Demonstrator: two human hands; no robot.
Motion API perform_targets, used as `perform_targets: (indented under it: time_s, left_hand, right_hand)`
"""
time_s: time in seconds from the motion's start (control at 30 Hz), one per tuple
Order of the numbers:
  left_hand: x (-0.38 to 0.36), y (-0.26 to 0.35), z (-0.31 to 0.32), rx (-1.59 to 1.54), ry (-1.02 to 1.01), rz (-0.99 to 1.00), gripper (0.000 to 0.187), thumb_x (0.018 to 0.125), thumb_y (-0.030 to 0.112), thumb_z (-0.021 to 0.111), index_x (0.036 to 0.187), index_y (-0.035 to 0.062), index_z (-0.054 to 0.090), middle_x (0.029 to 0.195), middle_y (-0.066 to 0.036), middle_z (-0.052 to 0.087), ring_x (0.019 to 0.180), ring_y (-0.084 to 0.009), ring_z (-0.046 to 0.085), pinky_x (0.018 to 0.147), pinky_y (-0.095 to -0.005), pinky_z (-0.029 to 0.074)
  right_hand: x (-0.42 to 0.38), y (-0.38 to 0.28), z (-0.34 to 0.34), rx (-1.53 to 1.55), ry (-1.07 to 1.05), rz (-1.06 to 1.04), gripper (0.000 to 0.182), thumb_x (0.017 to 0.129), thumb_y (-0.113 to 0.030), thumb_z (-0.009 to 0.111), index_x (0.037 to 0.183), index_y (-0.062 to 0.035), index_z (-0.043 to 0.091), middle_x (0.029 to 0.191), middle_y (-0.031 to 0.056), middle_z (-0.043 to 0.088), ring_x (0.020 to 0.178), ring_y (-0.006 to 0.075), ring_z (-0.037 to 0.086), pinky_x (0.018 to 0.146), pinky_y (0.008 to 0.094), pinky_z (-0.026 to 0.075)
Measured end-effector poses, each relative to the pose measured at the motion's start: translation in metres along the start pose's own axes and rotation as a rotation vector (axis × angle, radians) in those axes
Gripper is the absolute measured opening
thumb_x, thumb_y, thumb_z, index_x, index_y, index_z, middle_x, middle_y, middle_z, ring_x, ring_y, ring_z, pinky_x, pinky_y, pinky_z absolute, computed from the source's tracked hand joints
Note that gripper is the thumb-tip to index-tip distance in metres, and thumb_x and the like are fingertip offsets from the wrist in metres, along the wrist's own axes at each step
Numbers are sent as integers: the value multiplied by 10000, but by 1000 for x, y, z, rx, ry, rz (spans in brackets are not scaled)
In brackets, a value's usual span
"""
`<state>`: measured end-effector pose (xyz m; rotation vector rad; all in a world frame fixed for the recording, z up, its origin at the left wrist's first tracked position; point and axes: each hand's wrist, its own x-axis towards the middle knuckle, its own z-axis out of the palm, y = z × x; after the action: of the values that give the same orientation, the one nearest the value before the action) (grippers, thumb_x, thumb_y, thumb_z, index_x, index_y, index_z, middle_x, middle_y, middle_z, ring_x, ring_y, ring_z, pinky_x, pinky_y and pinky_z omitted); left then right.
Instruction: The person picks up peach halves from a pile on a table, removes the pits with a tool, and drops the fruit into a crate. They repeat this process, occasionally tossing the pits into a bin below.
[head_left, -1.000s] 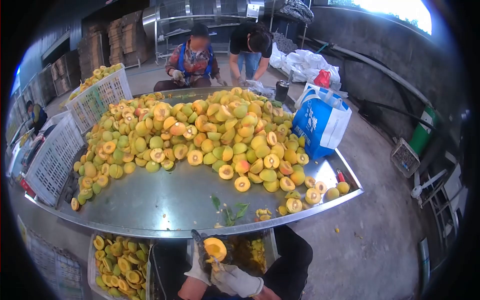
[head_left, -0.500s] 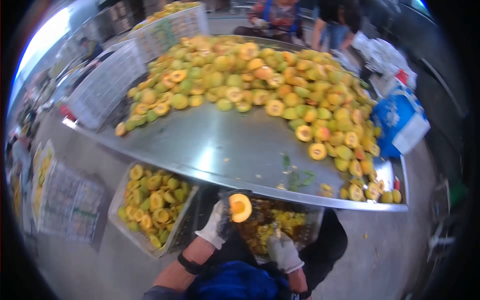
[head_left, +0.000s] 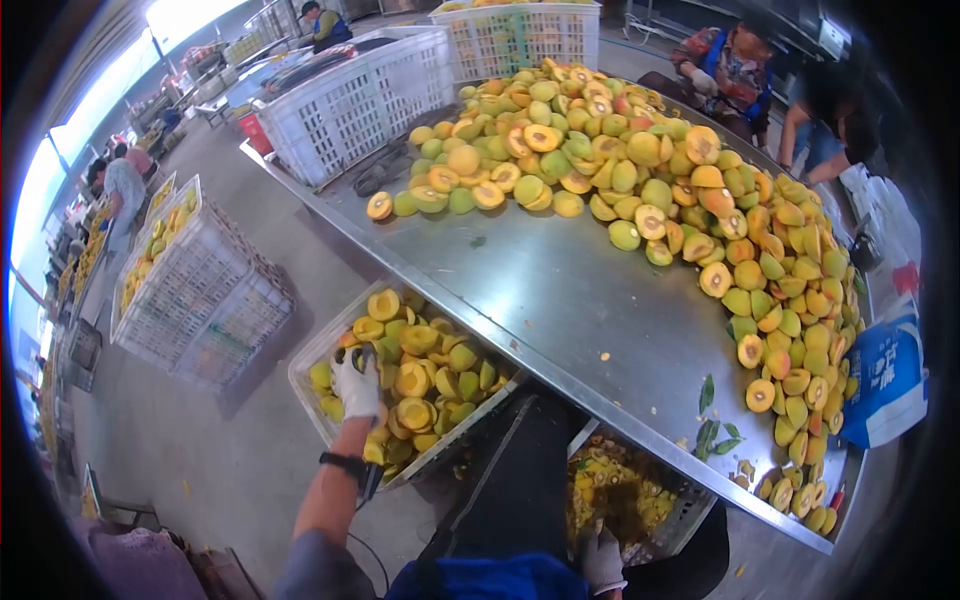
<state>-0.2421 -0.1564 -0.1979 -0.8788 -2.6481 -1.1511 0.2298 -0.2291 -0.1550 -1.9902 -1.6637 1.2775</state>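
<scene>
My left hand [head_left: 356, 384], in a white glove with dark material at the fingertips, reaches over a crate [head_left: 303, 372] to my left. Its fingers are apart on the pitted yellow peach halves [head_left: 412, 380], and no fruit shows in its grasp. Low in front of me, my right hand [head_left: 602, 562], also gloved, is closed on a small thin tool [head_left: 599, 527], mostly hidden by the fingers. Below that tool is a bin [head_left: 690, 515] of yellow scraps and brown pits. On the metal table [head_left: 560, 290] lie many cut peach halves [head_left: 655, 220], several with pits showing.
White crates [head_left: 365, 100] stand at the table's far left corner. Another stack of fruit crates [head_left: 205, 290] is on the floor at left. A blue-and-white bag [head_left: 885, 385] leans at the table's right end. Two co-workers [head_left: 725, 75] sit across the table.
My left hand has moved left from in front of me to the crate, and the peach half it held is no longer in it. My view has turned left. My right hand stays low by the bin.
</scene>
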Motion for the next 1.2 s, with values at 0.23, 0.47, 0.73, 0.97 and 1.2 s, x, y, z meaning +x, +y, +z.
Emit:
perform_targets:
  time_s: [0.23,0.47,0.73,0.97,1.2]
  left_hand:
    - [25,10,100,5,209,-94,448,819,227,708,1200,43,564,1235,-272,487,1151,-434,491,1003,-459,405]
    - [50,72,159,-562,-248,-62,551,734,123,704,1245,21,523,1289,-256,499,1156,-405,504,1024,-440,404]
    - [47,118,140,-60,-509,250,690,699,328,754,1278,51,502,1351,-265,421,1197,-440,440,1027,-520,341]
    - [73,-3,68,329,-247,340,739,711,431,761,1302,93,475,1327,-255,452,1245,-418,428,1043,-517,335]
    - [72,38,125,243,-388,456,491,741,225,737,1189,85,593,1207,-189,519,1050,-346,532,894,-466,450]
  right_hand:
    - [18,1,10,-21,-205,65,426,983,-340,450,1167,33,544,957,252,636,841,415,604,750,453,488]
    - [26,-5,27,-48,-213,191,509,989,-463,395,1026,-6,616,825,188,655,751,354,609,710,422,473]
    - [35,15,35,-136,-25,276,545,990,-463,408,876,29,614,741,179,632,703,271,607,645,419,457]
    - [32,39,42,40,-159,87,501,1026,-397,374,999,49,601,776,136,617,775,228,593,707,352,460]
    - [39,67,46,207,-179,216,454,981,-344,500,1265,9,502,1142,108,573,1039,168,510,910,278,404]
